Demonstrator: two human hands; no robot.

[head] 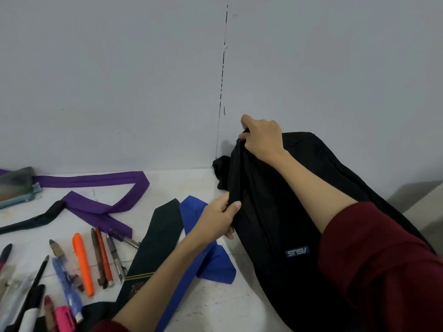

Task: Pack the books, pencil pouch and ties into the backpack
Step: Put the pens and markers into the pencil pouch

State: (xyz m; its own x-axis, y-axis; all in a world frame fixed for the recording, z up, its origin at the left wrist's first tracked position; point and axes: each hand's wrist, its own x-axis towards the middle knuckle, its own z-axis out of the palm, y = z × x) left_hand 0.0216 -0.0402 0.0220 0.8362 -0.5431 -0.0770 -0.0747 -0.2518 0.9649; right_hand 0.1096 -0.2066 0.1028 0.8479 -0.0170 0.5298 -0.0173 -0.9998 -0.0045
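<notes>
The right hand point(262, 137) reaches out over the backpack point(275, 212) with its forearm stretched across the bag, knuckles up, fingers curled tight on the fabric at the bag's top edge, near the wall point(119, 80). The left hand point(219, 218) comes in from the lower left, thumb on top, and pinches a fold of the bag's left side lower down. Both sleeves are dark red and pushed back from the wrists. The backpack is black, soft and creased, standing at the right end of the white desk point(227, 307) and leaning back toward the wall; a small blue label with pale letters sits low on its front. Just beside it on the left lies a blue tie point(213, 267), partly under the left forearm, with a dark green tie point(160, 233) touching it on the far side. A purple tie point(96, 202) lies looped further left, near a grey-green pouch point(16, 185) at the picture's edge. Pens and markers are spread over the desk's lower left, an orange marker point(82, 264) among them.
</notes>
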